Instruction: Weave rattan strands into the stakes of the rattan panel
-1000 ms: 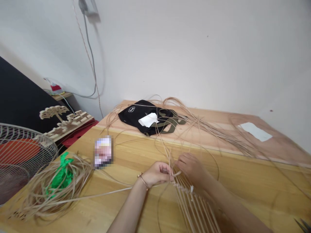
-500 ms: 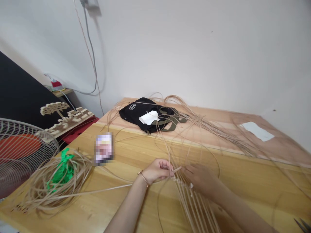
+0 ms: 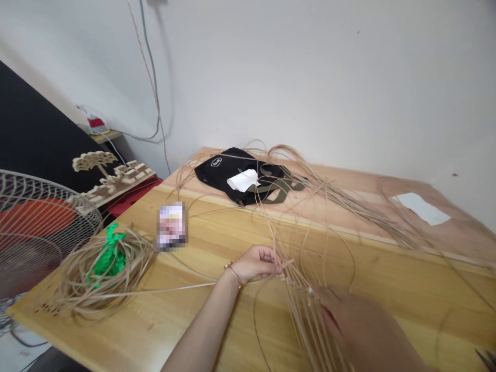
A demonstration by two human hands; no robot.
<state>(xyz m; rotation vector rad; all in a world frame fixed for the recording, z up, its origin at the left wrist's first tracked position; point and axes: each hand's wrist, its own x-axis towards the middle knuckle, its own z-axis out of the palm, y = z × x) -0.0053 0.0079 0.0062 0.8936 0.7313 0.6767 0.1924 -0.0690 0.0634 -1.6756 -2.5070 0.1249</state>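
Observation:
My left hand (image 3: 258, 262), with a thin bracelet at its wrist, is closed in a pinch on a rattan strip (image 3: 287, 263) at the far end of the weaving. A row of parallel rattan strands (image 3: 310, 325) runs from there toward me, crossed by a short woven band. My right hand (image 3: 344, 315) is at the right side of these strands, close to a small white piece (image 3: 310, 290). Motion blurs it, and its fingers are hard to make out. A long strip stretches left from my left hand to a rattan coil (image 3: 135, 258) with a green plastic tie (image 3: 110, 256).
A black bag (image 3: 220, 173) with a white paper (image 3: 244, 181) lies at the back among loose rattan. Another paper (image 3: 421, 208) is at right. A fan (image 3: 31, 222) stands left, near a wooden model (image 3: 116, 181). Dark pointed tips (image 3: 484, 356) show at lower right.
My right hand has come back toward me along the strands, away from the woven end. My left hand keeps its pinch there. The whole view has shifted slightly.

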